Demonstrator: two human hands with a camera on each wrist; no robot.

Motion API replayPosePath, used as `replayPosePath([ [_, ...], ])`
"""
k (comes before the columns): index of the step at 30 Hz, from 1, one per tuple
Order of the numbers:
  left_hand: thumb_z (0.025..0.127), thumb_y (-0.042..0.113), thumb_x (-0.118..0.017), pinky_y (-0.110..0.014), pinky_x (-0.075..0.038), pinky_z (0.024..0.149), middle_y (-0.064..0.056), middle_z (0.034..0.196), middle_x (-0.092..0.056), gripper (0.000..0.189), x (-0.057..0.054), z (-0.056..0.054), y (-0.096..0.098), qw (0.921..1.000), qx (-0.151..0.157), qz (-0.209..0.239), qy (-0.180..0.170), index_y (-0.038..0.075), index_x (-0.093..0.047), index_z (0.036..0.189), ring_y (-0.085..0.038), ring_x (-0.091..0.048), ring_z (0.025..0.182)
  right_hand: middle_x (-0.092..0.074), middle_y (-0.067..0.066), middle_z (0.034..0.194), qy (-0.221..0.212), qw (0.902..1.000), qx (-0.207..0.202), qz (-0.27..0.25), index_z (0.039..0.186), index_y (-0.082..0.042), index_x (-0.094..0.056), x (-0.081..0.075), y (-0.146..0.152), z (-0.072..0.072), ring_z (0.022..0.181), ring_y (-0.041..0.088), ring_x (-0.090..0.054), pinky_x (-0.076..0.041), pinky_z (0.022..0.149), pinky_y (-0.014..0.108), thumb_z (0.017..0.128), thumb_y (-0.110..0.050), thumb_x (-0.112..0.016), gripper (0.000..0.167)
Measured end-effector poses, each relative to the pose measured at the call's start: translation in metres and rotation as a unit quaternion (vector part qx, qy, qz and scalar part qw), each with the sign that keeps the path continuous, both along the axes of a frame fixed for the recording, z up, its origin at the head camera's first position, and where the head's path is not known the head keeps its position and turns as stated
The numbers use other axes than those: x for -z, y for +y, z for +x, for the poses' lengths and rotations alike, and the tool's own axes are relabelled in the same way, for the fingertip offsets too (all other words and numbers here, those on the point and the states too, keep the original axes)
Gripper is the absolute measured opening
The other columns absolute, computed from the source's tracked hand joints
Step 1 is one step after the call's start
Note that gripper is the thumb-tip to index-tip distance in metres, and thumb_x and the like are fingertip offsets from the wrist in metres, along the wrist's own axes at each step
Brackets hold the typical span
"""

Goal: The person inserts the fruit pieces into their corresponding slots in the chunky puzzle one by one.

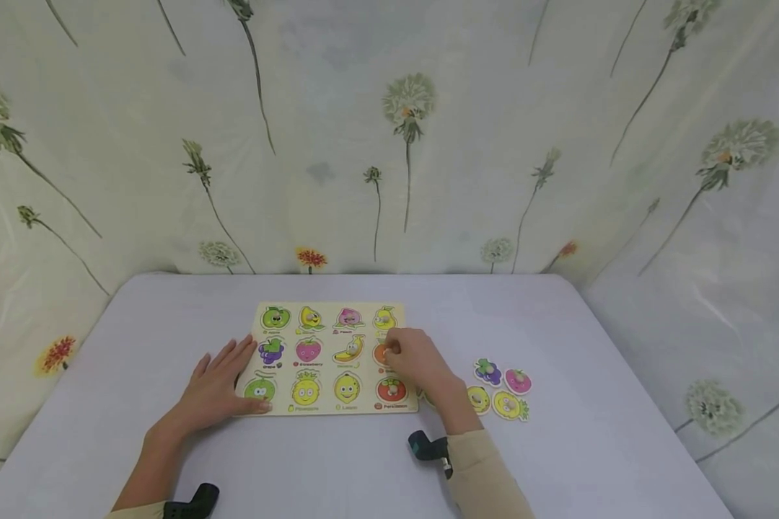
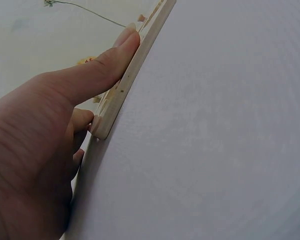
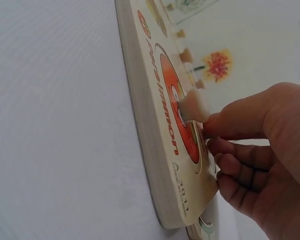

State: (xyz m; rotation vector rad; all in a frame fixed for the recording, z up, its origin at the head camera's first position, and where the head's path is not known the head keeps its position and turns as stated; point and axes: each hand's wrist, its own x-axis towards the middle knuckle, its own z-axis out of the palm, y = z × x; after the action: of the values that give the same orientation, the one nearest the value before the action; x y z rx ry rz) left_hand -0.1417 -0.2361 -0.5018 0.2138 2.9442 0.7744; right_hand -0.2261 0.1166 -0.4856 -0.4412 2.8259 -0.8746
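A wooden fruit puzzle board [image 1: 324, 409] lies flat on the white table. My left hand [image 1: 217, 386] rests at its left side, fingers stretched along the edge and thumb [image 2: 107, 70] laid over the near corner. Over the board's right side, my right hand [image 1: 418, 360] pinches at the orange puzzle piece [image 1: 379, 354], its fingertips partly covering it. Nearer me in the same column sits the round red persimmon piece [image 1: 392, 390], whose pale knob [image 3: 194, 106] stands up just before my right thumb in the right wrist view.
Right of the board lie loose pieces: grapes [image 1: 487, 372], strawberry [image 1: 518, 382], pineapple [image 1: 508, 405] and lemon [image 1: 477, 399]. A green-edged piece [image 1: 425, 398] is mostly hidden by my right wrist. A flower-printed cloth [image 1: 337, 180] hangs behind the table.
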Motion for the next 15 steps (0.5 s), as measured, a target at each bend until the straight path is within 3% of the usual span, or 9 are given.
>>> replayPosePath([
  [7, 0.068, 0.067, -0.077, -0.069, -0.004, 0.118, -0.012, 0.166, -0.021, 0.12, 0.0057, -0.0022, -0.001, 1.0, -0.002, -0.007, 0.002, 0.009, -0.023, 0.158, -0.041, -0.014, 0.153, -0.063, -0.002, 0.086, -0.017, 0.9998, 0.006, -0.004, 0.101, -0.017, -0.07, -0.0019, 0.0052, -0.0015, 0.08, 0.016, -0.057, -0.047, 0.067, 0.027, 0.093, -0.019, -0.066, 0.01],
  [15, 0.068, 0.066, -0.077, -0.069, -0.003, 0.119, -0.012, 0.166, -0.021, 0.119, 0.0044, -0.0016, -0.0012, 0.9999, -0.005, -0.012, 0.002, 0.008, -0.024, 0.158, -0.041, -0.014, 0.153, -0.065, -0.005, 0.087, -0.01, 0.9999, 0.0, -0.012, 0.097, -0.021, -0.07, -0.0024, 0.01, -0.0013, 0.082, 0.015, -0.058, -0.049, 0.07, 0.027, 0.093, -0.025, -0.068, 0.006],
])
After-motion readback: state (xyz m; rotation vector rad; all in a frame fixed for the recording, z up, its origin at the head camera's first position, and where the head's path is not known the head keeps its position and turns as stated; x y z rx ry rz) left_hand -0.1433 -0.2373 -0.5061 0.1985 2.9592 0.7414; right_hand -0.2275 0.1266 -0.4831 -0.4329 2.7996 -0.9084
